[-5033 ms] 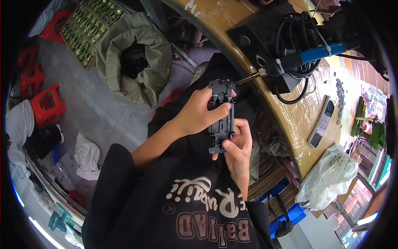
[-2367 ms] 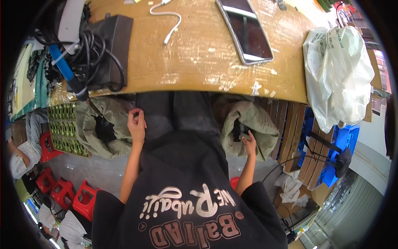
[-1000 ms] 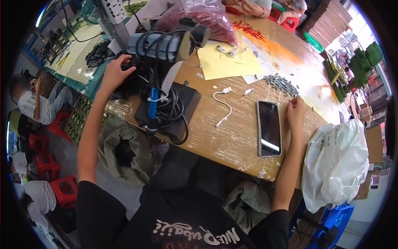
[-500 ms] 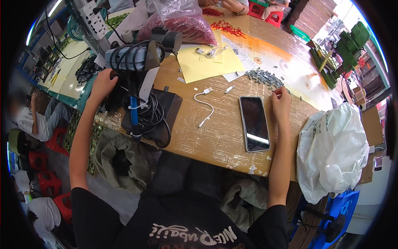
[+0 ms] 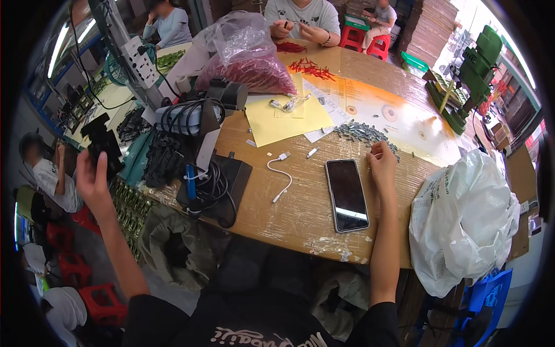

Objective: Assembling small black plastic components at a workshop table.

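Note:
My left hand (image 5: 95, 182) is raised off the table's left side, thumb and fingers closed on a dark bundle of black parts (image 5: 105, 144); their exact kind cannot be made out. A heap of similar black pieces (image 5: 162, 156) lies to its right, beside the table-top machine (image 5: 222, 185) with coiled black cable. My right hand (image 5: 381, 162) rests at the near edge of a pile of small metal connector pieces (image 5: 361, 133). Its fingers are curled together, and anything between them is too small to name. Just left of it lies a phone (image 5: 347, 196), screen dark.
A short white cable (image 5: 283, 179) and a small white-and-metal plug (image 5: 313, 152) lie mid-table. Beyond are yellow paper (image 5: 289, 124) and a bag of pink pieces (image 5: 248, 75). A white plastic bag (image 5: 462, 220) stands at right, a green press (image 5: 477, 75) behind. A co-worker (image 5: 303, 23) sits opposite.
My left hand has moved left and toward me from beside the cable-wrapped machine, now with black parts in it. The right hand stays by the metal pieces. The view has tilted up.

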A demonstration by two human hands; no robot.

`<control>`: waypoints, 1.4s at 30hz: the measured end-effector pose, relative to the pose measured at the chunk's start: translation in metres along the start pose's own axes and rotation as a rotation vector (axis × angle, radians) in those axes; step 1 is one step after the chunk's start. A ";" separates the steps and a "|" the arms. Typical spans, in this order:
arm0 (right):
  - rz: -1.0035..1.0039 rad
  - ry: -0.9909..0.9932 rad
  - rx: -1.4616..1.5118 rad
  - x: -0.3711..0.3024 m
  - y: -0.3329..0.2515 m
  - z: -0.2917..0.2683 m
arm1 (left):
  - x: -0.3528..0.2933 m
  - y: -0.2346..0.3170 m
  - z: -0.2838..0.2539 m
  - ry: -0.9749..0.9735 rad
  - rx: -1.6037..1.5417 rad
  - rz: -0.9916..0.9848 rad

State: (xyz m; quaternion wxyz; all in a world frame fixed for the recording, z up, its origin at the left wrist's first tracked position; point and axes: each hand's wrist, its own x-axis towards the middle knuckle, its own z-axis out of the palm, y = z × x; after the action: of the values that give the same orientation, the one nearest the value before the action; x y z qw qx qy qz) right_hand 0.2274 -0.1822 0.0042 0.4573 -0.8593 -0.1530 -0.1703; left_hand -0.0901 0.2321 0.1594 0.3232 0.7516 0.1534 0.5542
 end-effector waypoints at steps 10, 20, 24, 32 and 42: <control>0.038 -0.338 0.463 -0.008 -0.050 0.005 | -0.170 0.075 0.199 -0.636 -0.852 -0.774; 0.169 -0.721 0.766 -0.023 -0.076 0.010 | -0.197 0.060 0.232 -0.598 -0.906 -0.796; 0.198 -0.911 0.847 -0.026 -0.079 0.015 | -0.198 0.051 0.226 -0.562 -0.839 -0.702; 0.110 -0.862 0.871 -0.036 -0.085 0.026 | -0.192 0.058 0.221 -0.496 -0.898 -0.866; 0.076 -0.803 1.034 -0.045 -0.098 0.026 | -0.190 0.054 0.215 -0.433 -1.375 -0.814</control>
State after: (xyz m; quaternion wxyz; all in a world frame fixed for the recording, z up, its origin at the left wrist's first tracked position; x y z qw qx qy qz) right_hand 0.1502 -0.1123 0.0429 0.7246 -0.5303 -0.3434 0.2755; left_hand 0.0391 0.0121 0.0180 0.9086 0.3619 -0.0255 0.2068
